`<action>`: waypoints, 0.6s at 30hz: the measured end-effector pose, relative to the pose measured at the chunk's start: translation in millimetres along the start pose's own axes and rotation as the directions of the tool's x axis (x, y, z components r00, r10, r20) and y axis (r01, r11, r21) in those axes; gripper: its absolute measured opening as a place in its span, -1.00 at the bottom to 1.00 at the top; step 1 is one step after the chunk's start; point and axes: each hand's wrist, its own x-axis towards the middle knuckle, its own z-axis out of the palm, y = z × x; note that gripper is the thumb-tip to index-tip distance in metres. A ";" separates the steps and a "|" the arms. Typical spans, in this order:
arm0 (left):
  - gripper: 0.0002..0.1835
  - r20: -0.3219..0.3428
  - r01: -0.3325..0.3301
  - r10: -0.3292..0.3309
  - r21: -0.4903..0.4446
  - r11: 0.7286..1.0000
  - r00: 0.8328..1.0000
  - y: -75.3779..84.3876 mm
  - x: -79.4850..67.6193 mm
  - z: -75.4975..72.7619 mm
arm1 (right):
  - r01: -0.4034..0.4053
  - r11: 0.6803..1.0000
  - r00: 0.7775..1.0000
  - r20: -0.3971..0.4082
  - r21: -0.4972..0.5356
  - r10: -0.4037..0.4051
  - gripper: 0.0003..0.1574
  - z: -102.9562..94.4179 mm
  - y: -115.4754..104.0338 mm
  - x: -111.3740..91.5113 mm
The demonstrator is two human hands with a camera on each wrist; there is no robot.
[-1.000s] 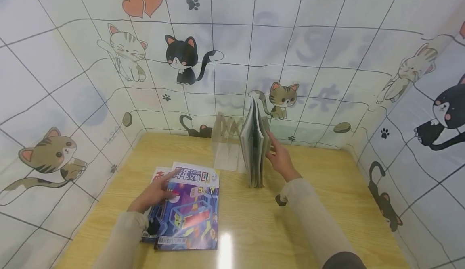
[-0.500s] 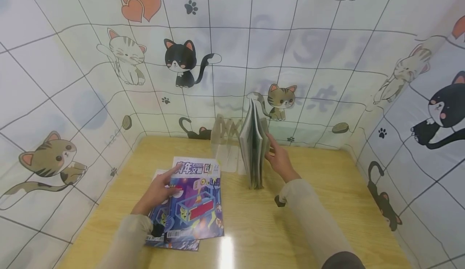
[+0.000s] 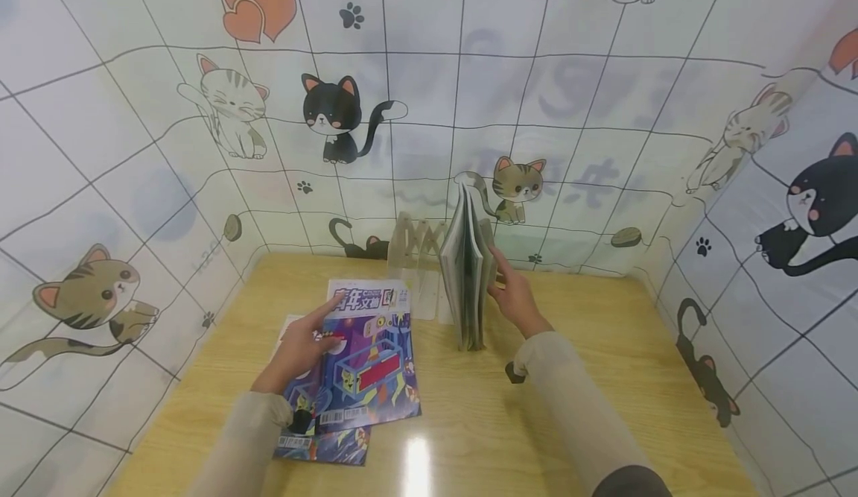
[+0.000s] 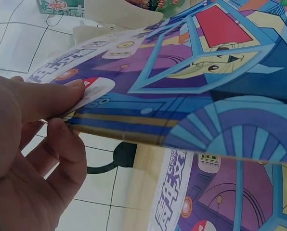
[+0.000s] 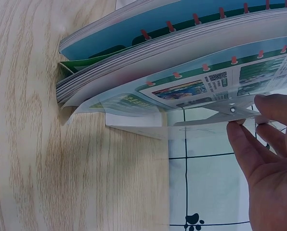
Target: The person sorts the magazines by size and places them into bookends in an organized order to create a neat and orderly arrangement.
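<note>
My left hand (image 3: 298, 354) pinches the left edge of a purple-blue magazine (image 3: 375, 366), thumb on its cover and fingers beneath. In the left wrist view this magazine is lifted and tilted above a matching magazine (image 4: 211, 197) on the table. To the right, two or so thick magazines (image 3: 462, 281) stand upright against an extendable bookend rack (image 3: 417, 258) with crossed slats. My right hand (image 3: 519, 299) pinches the rack's right end plate (image 5: 211, 119) between thumb and fingers, beside the standing magazines. The rack's right part is mostly hidden behind them in the head view.
The wooden table (image 3: 570, 422) meets a cat-patterned wall covering (image 3: 429, 72) at the back and both sides. The rack stands near the back edge. Its left base plate (image 3: 421, 296) shows between the lifted magazine and the standing ones.
My left hand has slid the top magazine right and away from me, lifting it, so more of the lower magazine shows. My right hand stays at the rack.
</note>
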 end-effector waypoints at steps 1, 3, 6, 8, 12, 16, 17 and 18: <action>-0.03 -0.001 0.000 0.000 0.014 1.000 1.000 1.2 0.4 0.2 | 0.001 1.000 1.000 -0.001 0.002 -0.001 0.00 0.0 -0.1 0.0; -0.03 -0.004 -0.006 0.007 0.037 0.999 1.000 3.4 0.9 0.4 | 0.007 1.000 1.000 -0.001 0.006 -0.007 0.00 -0.2 -0.5 0.1; -0.04 -0.008 -0.039 0.040 0.057 0.998 0.999 6.9 0.7 0.3 | 0.013 1.000 1.000 -0.002 0.011 -0.013 0.00 -0.6 -1.7 0.3; -0.04 -0.020 -0.063 0.064 0.066 0.996 0.998 9.5 0.7 0.1 | 0.011 1.000 1.000 0.000 0.009 -0.011 0.00 -0.8 -2.4 0.3; -0.04 -0.049 -0.117 0.122 0.082 0.990 0.991 14.8 2.1 -0.8 | 0.002 1.000 1.000 -0.003 -0.002 -0.002 0.00 -1.0 -3.3 0.0; -0.04 -0.082 -0.168 0.175 0.088 0.982 0.981 18.6 3.9 -1.2 | 0.007 1.000 1.000 -0.001 -0.004 -0.007 0.00 -1.3 -3.5 -0.7; -0.04 -0.092 -0.175 0.183 0.091 0.980 0.979 19.5 4.2 -1.2 | 0.006 1.000 1.000 0.000 -0.005 -0.006 0.00 -1.2 -3.4 -0.8; -0.04 -0.103 -0.184 0.194 0.093 0.978 0.976 20.7 4.4 -1.1 | 0.004 1.000 1.000 0.001 -0.004 -0.004 0.00 -1.2 -3.2 -1.0</action>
